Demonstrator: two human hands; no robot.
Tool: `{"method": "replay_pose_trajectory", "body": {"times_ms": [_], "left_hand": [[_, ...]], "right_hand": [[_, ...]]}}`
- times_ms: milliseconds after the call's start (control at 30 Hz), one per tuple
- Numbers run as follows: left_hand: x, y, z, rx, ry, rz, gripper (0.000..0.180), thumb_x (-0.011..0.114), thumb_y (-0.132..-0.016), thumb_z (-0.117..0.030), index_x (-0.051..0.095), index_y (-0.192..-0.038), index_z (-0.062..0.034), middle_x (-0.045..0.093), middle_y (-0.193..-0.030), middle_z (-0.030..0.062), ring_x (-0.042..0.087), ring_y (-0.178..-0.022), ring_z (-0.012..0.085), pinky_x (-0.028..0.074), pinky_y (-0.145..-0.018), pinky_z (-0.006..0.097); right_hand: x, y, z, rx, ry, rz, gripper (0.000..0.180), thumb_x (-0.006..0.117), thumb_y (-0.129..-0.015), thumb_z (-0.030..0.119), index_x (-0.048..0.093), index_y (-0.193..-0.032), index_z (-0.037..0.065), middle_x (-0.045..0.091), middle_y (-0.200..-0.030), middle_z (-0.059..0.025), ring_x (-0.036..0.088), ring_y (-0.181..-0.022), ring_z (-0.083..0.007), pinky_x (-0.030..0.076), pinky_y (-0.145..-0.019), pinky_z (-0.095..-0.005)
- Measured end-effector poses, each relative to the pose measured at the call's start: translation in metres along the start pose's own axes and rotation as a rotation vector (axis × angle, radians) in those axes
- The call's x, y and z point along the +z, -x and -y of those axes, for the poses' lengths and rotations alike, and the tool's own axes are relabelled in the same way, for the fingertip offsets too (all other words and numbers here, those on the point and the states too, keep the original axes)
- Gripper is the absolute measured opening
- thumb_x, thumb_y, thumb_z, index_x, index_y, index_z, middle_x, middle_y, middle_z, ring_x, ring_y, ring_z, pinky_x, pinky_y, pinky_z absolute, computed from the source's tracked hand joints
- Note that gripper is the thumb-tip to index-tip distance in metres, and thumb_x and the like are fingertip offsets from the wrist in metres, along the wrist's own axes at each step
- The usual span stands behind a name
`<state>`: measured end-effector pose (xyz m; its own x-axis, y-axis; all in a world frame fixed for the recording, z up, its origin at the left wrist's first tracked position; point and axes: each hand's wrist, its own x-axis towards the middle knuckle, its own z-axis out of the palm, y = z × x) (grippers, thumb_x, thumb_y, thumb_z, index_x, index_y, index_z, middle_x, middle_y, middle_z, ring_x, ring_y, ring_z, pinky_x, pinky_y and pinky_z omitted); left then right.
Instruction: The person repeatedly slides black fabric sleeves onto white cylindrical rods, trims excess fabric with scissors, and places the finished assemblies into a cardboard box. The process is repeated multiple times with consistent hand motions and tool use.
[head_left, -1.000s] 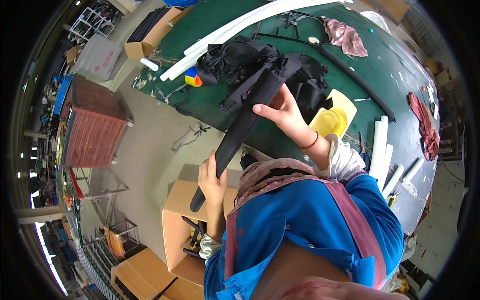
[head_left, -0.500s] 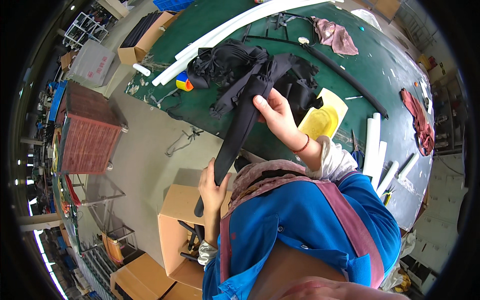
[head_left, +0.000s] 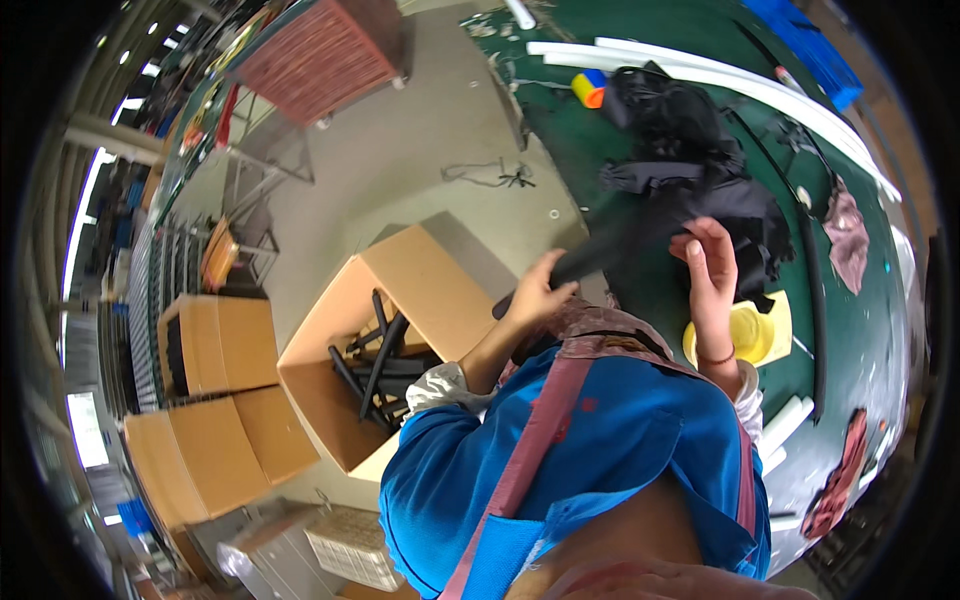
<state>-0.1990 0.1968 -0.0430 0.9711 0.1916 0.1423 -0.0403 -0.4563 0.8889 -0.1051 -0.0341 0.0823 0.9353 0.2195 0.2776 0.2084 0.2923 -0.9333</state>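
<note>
My left hand (head_left: 538, 290) is closed around the lower part of a long black folded item (head_left: 600, 255) that lies slanted between the green table (head_left: 640, 120) and my chest. My right hand (head_left: 712, 275) is raised beside the item's upper end with fingers apart and nothing gripped. Just beyond both hands lies a heap of black fabric (head_left: 700, 170). Below and left of my left hand stands an open cardboard box (head_left: 420, 280) with several black rods (head_left: 375, 365) inside.
A yellow object (head_left: 755, 332) sits right of my right wrist. White tubes (head_left: 700, 75), a pink rag (head_left: 848, 225) and a long black rod (head_left: 812, 300) lie on the table. More cardboard boxes (head_left: 215, 340), a brown woven crate (head_left: 315, 55) and a white basket (head_left: 355, 545) stand on the floor.
The view has swung left toward the open box. The long black item has tipped from steep to nearly level, and my right hand has let go of its upper end.
</note>
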Motion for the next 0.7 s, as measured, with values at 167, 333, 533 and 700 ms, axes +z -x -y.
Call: {"method": "replay_pose_trajectory", "body": {"times_ms": [167,333,533,700], "left_hand": [[-0.085,0.048,0.074,-0.288,-0.153,-0.657,0.040,0.066,-0.072,-0.001,0.055,-0.110,-0.0025,0.058,-0.088,0.0128,0.059,-0.081,0.0243,0.049,-0.072,0.036],[-0.229,0.159,0.152,-0.563,-0.884,-0.844,0.046,0.068,-0.076,-0.017,0.056,-0.120,-0.0092,0.061,-0.104,0.0123,0.058,-0.093,0.0295,0.048,-0.080,0.043],[-0.260,0.145,0.157,-1.499,-1.191,-0.479,0.047,0.061,-0.077,-0.038,0.057,-0.120,-0.0219,0.055,-0.124,0.0073,0.049,-0.118,0.0293,0.031,-0.096,0.060],[-0.156,0.029,0.212,-0.600,-0.770,-0.174,0.033,0.059,-0.082,-0.042,0.065,-0.104,-0.0178,0.070,-0.090,0.0065,0.066,-0.089,0.0270,0.037,-0.091,0.055]], "right_hand": [[-0.033,0.023,-0.029,0.241,0.185,0.039,0.032,0.058,-0.091,0.007,0.050,-0.121,-0.001,0.058,-0.116,-0.0069,0.054,-0.073,-0.0058,0.046,-0.067,-0.0198],[-0.054,0.048,-0.038,0.315,0.319,-0.026,0.029,0.060,-0.089,0.009,0.054,-0.117,0.000,0.062,-0.101,-0.0043,0.057,-0.069,-0.0072,0.047,-0.063,-0.0214],[-0.072,0.064,-0.050,0.385,0.409,-0.140,0.029,0.063,-0.087,0.012,0.056,-0.113,0.000,0.065,-0.098,-0.0079,0.062,-0.067,-0.0112,0.050,-0.060,-0.0247],[-0.067,0.055,-0.030,0.412,0.514,-0.160,0.025,0.064,-0.085,0.013,0.061,-0.106,0.000,0.066,-0.089,-0.0099,0.062,-0.065,-0.0139,0.050,-0.058,-0.0256]]}}
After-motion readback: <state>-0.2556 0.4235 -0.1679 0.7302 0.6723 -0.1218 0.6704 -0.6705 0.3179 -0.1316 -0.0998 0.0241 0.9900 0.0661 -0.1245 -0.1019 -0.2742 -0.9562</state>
